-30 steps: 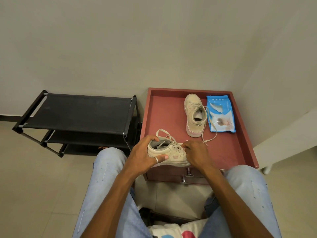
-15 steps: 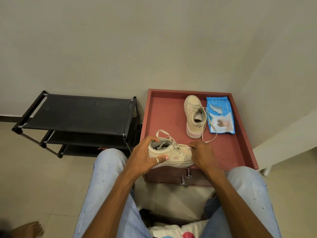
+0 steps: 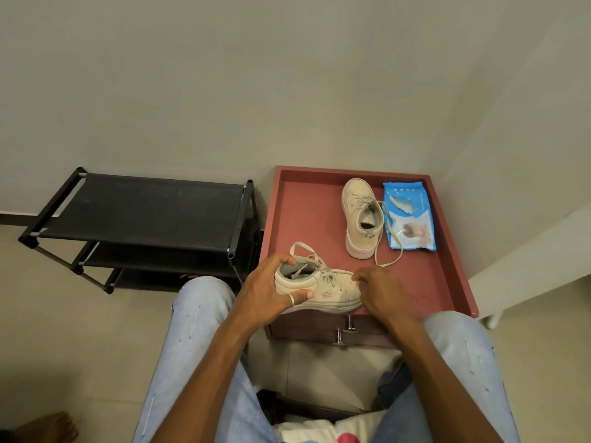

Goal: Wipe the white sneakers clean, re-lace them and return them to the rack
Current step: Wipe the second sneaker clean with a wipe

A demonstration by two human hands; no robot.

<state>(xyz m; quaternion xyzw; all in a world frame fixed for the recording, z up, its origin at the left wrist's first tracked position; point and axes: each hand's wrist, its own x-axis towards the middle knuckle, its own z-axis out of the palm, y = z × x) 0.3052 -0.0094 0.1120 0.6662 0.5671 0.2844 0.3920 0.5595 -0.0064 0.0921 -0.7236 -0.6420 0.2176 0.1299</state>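
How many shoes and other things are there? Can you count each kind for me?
Sneakers: 2
Wipes pack: 1
Shoe rack: 1
Red cabinet: 1
Total: 5

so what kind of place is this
Probably a home entryway or room corner: a black shoe rack stands against a plain wall beside a red drawer cabinet holding a sneaker and a wipes pack, on a tiled floor.
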